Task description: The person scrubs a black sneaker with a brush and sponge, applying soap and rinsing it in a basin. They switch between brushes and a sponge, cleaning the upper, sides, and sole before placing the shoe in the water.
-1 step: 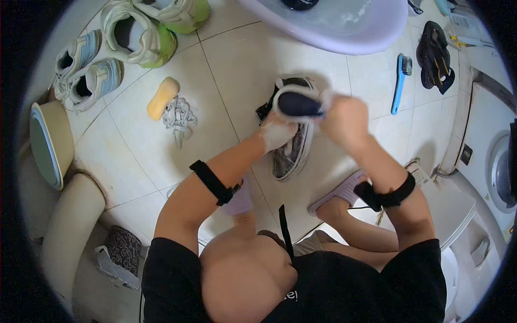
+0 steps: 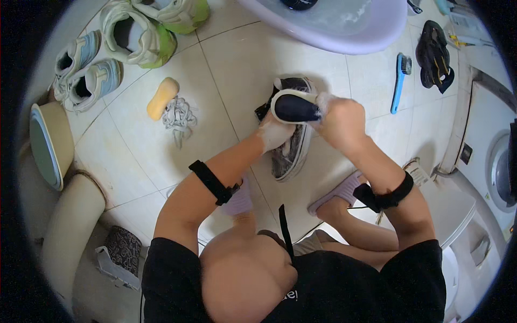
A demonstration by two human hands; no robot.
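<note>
A black-and-white canvas sneaker [image 2: 291, 156], wet and streaked with suds, is on the tiled floor in front of me. My left hand [image 2: 276, 133], coated in foam, is closed on the sneaker's side; its fingertips are hidden. Over the sneaker is a scrub brush [image 2: 296, 108] with a dark oval back and a pale rim, its bristles out of sight. My right hand [image 2: 342, 123] is wrapped in a fist around the brush's foamy end. Grey-white shoelaces [image 2: 179, 116] lie bunched to the left, against a yellow peanut-shaped piece [image 2: 162, 99].
A lilac basin [image 2: 344, 47] of soapy water stands at the far side, a dark object inside. Pale sneakers [image 2: 161, 48] line the far left. On the right lie a blue brush [image 2: 399, 89] and black sandals [image 2: 433, 56]. A washing machine [image 2: 487, 145] borders the right, a pipe [image 2: 75, 215] the left.
The scrub brush and my right hand have shifted very slightly left and tilted a little. My left hand and the sneaker stay nearly in place.
</note>
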